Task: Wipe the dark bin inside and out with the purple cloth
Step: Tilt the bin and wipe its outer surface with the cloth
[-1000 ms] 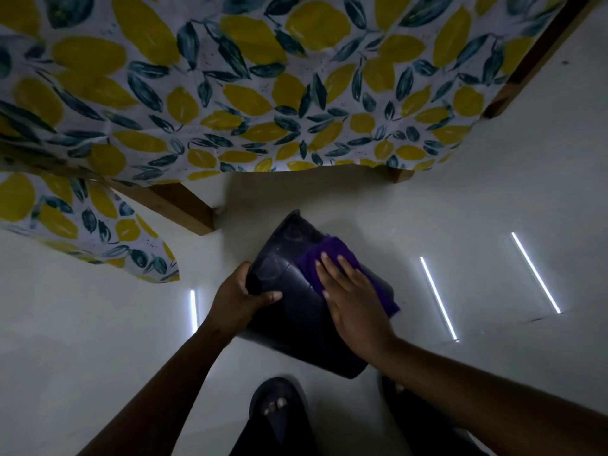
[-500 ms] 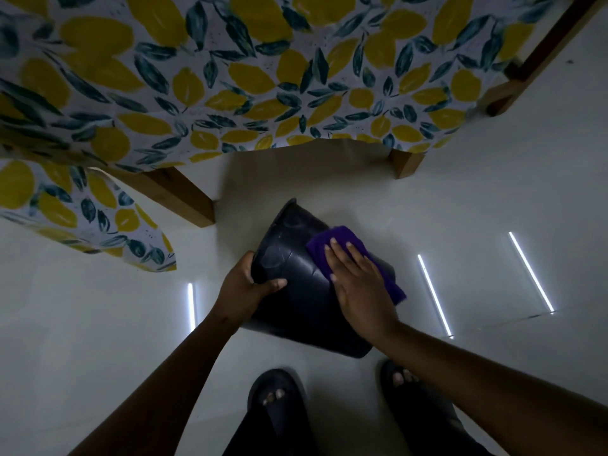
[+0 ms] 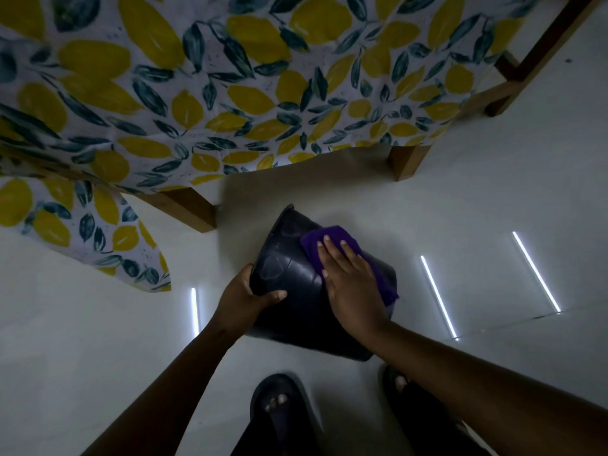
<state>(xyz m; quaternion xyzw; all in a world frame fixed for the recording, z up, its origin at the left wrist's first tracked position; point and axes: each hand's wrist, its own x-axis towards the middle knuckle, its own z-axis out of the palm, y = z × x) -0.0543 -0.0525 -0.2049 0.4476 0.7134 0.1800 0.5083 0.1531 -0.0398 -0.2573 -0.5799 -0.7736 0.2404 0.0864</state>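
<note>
**Wiping the outside of the bin**

Head view — looking down at a pale, shiny floor [image 3: 98, 340] in dim light. Dark bin [image 3: 296, 304] tipped on its side, resting on the floor near a wooden leg [image 3: 184, 209] of the surface. Left hand [image 3: 245, 299] curled around the bin's left edge, thumb on the outer wall, gripping it. Right hand [image 3: 350, 284] flat with fingers spread a little, pressing the purple cloth [image 3: 332, 240] against the bin's upper outer wall. Cloth poking out past the fingertips and along the right side of the hand. Above — a lemon and leaf tablecloth [image 3: 214, 87] hanging over the surface. Two feet in dark sandals [image 3: 279, 413] just below the bin. Thin bright light streaks [image 3: 437, 297] mirrored on the floor.
</note>
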